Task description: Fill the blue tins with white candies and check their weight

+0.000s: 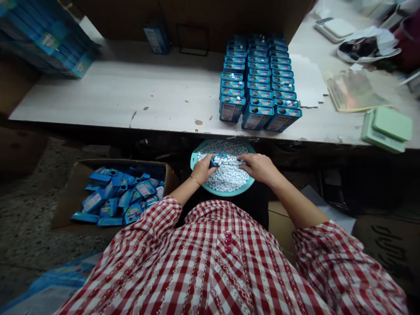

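Note:
A teal bowl [196, 154] heaped with small white pellets [229, 175] rests on my lap below the table edge. My left hand [202, 168], with a gold bangle on the wrist, is closed around a small blue box [219, 159] held over the pellets. My right hand [257, 166] lies on the pellets beside that box, fingers curled and pressed into the heap. What those fingers hold is hidden. On the white table [131, 96] stand rows of filled blue boxes [259, 83], their tops open and showing white pellets.
A cardboard carton [65, 197] of loose blue boxes sits on the floor at my left. A stack of blue packs [46, 37] lies at the table's far left. Green scales [387, 129], a plastic sleeve [352, 89] and bags lie at the right.

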A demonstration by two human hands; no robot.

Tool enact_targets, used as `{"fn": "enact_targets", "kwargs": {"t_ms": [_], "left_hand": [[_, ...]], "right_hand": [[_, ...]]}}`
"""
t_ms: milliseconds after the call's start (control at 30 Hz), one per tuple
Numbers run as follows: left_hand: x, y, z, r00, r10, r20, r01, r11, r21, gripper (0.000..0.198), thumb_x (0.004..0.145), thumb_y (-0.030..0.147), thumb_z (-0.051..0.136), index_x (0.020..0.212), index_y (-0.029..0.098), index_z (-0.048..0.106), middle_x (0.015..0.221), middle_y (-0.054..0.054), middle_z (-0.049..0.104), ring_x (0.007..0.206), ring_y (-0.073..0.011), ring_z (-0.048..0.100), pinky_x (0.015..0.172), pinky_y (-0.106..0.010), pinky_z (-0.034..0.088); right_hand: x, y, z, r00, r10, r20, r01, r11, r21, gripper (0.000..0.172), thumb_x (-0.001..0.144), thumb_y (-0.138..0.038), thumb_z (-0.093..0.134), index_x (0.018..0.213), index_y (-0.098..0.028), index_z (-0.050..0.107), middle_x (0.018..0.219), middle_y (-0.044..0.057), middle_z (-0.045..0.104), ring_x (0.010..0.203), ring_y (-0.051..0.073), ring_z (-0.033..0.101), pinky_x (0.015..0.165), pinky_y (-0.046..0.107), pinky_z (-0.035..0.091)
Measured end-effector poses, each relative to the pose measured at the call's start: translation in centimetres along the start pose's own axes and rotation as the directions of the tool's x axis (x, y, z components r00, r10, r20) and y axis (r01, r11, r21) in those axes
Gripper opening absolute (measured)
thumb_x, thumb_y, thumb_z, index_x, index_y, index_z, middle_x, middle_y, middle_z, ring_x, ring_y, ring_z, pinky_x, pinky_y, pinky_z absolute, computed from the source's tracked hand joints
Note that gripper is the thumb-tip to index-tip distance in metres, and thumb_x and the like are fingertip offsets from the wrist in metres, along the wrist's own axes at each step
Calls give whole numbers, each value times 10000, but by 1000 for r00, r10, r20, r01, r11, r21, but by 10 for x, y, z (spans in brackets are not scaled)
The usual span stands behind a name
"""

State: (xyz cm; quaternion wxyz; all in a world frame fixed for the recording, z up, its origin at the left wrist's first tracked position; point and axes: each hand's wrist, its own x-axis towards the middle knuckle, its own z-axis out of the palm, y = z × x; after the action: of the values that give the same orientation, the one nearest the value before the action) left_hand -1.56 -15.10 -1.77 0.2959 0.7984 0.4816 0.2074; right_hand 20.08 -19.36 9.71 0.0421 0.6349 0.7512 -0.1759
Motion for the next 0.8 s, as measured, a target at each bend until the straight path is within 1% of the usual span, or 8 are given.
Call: {"fn": "enact_targets", "kwargs": {"t_ms": [133,300,400,467,567,667,733,800], "left_hand": [[0,3,1,999,26,31,-27,998,54,394,792,263,594,1164,172,500,1087,-105,633,976,-233,616,838,-335,469],[0,2,2,1000,27,8,-27,999,26,377,788,273,603,1142,188,509,1075,-91,635,964,-220,615,820,-318,471],[0,-3,-2,1000,16,-26,-18,999,-50,374,767,262,619,1119,189,517,1057,-75,635,940,-203,610,819,-305,465],[-1,-9,-8,997,-16,-69,6,991,-135,371,759,289,623,1099,184,522,1008,-54,636,882,-179,606,798,-286,464],[-3,-22,-16,989,-89,-117,53,959,-280,383,743,362,624,1068,183,531,933,-21,618,816,-151,581,775,-270,459],[-4,-38,-12,987,-129,-93,79,908,-412,410,727,397,625,1063,182,530,930,-18,595,852,-152,564,816,-283,448],[-3,-46,-1,988,-148,-40,110,870,-481,435,719,404,631,1076,183,520,940,-23,588,875,-158,563,842,-302,443],[-1,-49,13,984,-175,16,156,827,-539,452,710,402,634,1084,185,502,941,-26,588,875,-160,567,844,-316,448]], "right_hand": [[6,-25,-19,996,-4,93,24,977,-211,274,847,-307,484,1059,-214,631,1042,84,679,906,246,640,719,312,460],[11,-49,-33,993,-50,109,80,953,-292,257,861,-185,399,954,-156,637,939,129,678,836,244,649,673,298,437],[7,-43,-39,995,-51,91,75,954,-289,252,871,-190,396,980,-169,622,975,124,667,842,222,642,670,281,424],[-1,-24,-35,998,-11,60,27,958,-284,238,878,-250,423,1027,-199,601,1009,99,659,844,208,636,658,268,418],[-14,15,-10,996,69,54,-52,964,-261,247,872,-321,463,1073,-235,579,1039,66,653,850,201,633,638,260,414],[-20,42,38,988,120,93,-95,968,-232,239,865,-280,478,1067,-209,583,1026,86,654,870,210,632,660,269,421],[-16,43,73,983,152,104,-133,976,-171,235,862,-237,473,1061,-190,589,1000,100,659,879,212,632,684,271,429],[-4,33,104,983,169,66,-168,985,-29,263,883,-231,433,1098,-206,581,1037,98,657,908,208,629,714,283,446]]}}
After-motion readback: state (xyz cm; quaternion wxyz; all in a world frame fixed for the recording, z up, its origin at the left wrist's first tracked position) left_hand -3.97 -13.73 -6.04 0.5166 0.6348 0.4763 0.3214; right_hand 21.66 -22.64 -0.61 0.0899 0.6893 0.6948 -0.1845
